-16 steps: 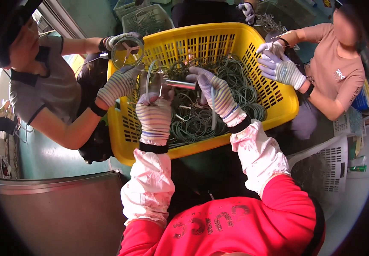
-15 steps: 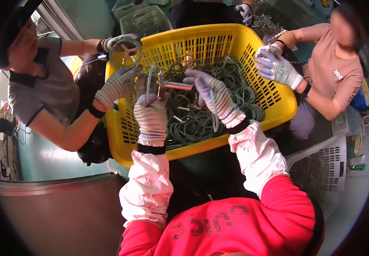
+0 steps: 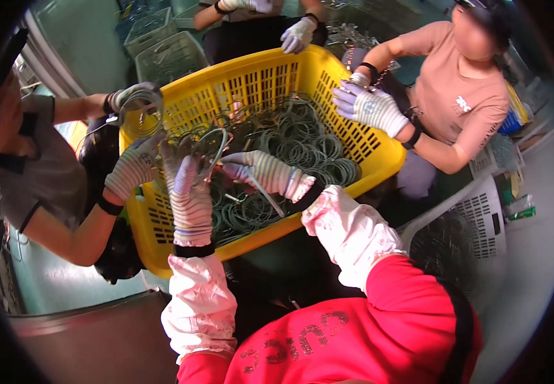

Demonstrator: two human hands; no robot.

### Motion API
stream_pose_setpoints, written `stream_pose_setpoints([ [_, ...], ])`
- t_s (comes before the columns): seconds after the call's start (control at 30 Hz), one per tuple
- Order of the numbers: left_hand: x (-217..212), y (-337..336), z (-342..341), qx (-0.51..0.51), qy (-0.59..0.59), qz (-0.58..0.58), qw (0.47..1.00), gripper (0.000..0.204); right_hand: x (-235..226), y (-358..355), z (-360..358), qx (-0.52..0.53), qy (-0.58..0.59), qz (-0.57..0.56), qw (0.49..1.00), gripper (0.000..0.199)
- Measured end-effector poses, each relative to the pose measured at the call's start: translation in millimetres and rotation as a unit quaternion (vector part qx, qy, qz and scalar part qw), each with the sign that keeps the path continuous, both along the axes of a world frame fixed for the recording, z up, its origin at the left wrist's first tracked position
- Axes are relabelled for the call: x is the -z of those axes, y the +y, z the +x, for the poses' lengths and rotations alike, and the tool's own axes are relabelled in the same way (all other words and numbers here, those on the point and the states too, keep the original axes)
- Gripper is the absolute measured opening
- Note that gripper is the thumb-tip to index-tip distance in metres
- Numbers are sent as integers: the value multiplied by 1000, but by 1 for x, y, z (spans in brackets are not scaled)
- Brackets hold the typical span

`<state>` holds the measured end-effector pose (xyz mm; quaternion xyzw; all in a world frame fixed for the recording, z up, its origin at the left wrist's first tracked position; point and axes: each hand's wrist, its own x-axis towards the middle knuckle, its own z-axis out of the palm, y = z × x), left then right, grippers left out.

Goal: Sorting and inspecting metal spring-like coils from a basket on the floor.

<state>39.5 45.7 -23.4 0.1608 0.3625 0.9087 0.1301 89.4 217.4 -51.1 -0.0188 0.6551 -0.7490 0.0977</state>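
My left hand (image 3: 190, 201), in a striped knit glove, is raised over the near left part of the yellow basket (image 3: 354, 189). A thin pale wire ring (image 3: 226, 142) stands upright by its thumb, which seems to grip it; the other fingers reach upward. My right hand (image 3: 267, 171), gloved alike, comes in from the right with its fingertips closed at the ring's side. From under its palm a narrow pale strip (image 3: 266, 193) slants down to the right. A small red bit shows between the hands; its kind is unclear. Grey-green wire rings (image 3: 299, 147) fill the basket.
At left, a co-worker's gloved hands (image 3: 133, 163) hold a wire coil (image 3: 141, 112) over the basket rim. Another person's gloved hand (image 3: 370, 109) is at the right rim, a third's (image 3: 298, 35) at the far rim. A white crate (image 3: 482, 217) stands at right, a metal surface (image 3: 98, 339) at left.
My right hand has moved in to the left, close to my left hand. The red and silver stick between them is now mostly hidden. The view has shifted, and more of the far person shows.
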Motion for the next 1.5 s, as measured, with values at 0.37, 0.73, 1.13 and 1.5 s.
stream_pose_setpoints([
  [0.37, -24, 8, -2, -145, 49, -189, 970, 87, 4, 69, -2, 7, -58, 308, 950, 37],
  [0.73, -6, 0, -14, -163, 101, -262, 946, 98, -15, 64, 4, 215, 7, -92, 972, 36],
  [1.13, 11, 27, 13, 0, 146, -313, 939, 103, 29, 52, -29, 119, -12, -457, 881, 36],
  [1.5, 6, 23, 14, -2, 248, -383, 890, 105, 14, 47, -17, 172, -114, -239, 949, 28],
])
